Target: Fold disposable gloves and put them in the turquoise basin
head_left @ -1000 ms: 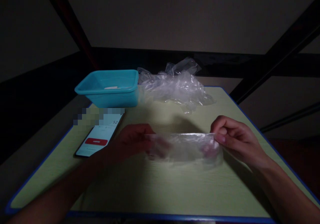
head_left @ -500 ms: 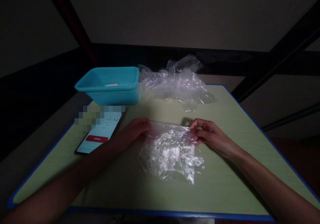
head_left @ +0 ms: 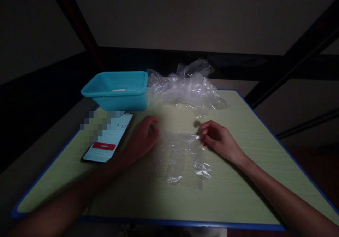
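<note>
A clear disposable plastic glove (head_left: 176,159) lies spread on the pale green table, its finger-like strips toward me and its straight opening edge away from me. My left hand (head_left: 144,134) is beside the left end of that edge, thumb and forefinger apart, holding nothing. At the other end, my right hand (head_left: 218,140) has its fingers loosely curved, with a gap between forefinger and thumb. The thumb tip is at the glove's corner, and whether it touches is hard to tell.
Behind the glove sits a heap of clear crumpled plastic (head_left: 188,87). A turquoise basket (head_left: 120,103) with a small white item inside stands at the back left. A lit phone (head_left: 106,141) lies left of my left hand. Blue edging (head_left: 185,223) borders the table.
The glove has gone from a crumpled, bunched shape held at both corners to lying flatter with separate finger strips. My left hand has let go and its fingers have spread; my right fingers have loosened.
</note>
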Demonstrator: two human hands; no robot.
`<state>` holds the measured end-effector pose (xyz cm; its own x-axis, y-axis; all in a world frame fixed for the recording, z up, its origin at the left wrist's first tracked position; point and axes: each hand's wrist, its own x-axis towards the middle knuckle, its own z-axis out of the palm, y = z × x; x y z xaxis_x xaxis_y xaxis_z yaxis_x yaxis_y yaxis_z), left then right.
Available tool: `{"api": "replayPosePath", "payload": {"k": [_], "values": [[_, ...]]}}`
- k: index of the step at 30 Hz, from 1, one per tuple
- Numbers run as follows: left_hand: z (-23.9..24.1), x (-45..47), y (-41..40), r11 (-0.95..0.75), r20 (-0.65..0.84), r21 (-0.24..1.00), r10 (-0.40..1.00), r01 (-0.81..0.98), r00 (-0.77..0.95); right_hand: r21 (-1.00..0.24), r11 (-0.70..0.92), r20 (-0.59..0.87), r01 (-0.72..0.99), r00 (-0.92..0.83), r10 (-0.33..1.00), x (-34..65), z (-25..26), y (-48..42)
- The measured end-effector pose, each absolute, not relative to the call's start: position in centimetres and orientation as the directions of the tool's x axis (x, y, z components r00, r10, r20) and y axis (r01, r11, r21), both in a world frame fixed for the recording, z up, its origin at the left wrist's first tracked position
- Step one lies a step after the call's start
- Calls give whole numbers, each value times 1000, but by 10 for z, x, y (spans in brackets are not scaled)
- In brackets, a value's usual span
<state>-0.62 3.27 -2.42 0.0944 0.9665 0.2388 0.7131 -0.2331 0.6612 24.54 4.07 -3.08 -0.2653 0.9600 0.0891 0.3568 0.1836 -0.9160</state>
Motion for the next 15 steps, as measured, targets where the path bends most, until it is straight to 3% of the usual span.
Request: {"api": "replayPosePath", "payload": {"k": [3, 6, 10, 15], "values": [[-27, -6, 27, -433, 378, 510, 889, 743, 258, -713, 400, 281, 576, -287, 916, 246, -26, 35], [-30, -2, 19, -597, 395, 382, 796, 706, 459, -500, 604, 357, 621, -488, 797, 241, -19, 25], [-33, 4, 12, -700, 291, 277, 714, 659, 636, -321, 749, 214, 580, -726, 654, 231, -20, 14], [-40, 5, 11, -730, 155, 219, 681, 647, 716, -222, 767, 67, 602, -775, 628, 227, -33, 11]]}}
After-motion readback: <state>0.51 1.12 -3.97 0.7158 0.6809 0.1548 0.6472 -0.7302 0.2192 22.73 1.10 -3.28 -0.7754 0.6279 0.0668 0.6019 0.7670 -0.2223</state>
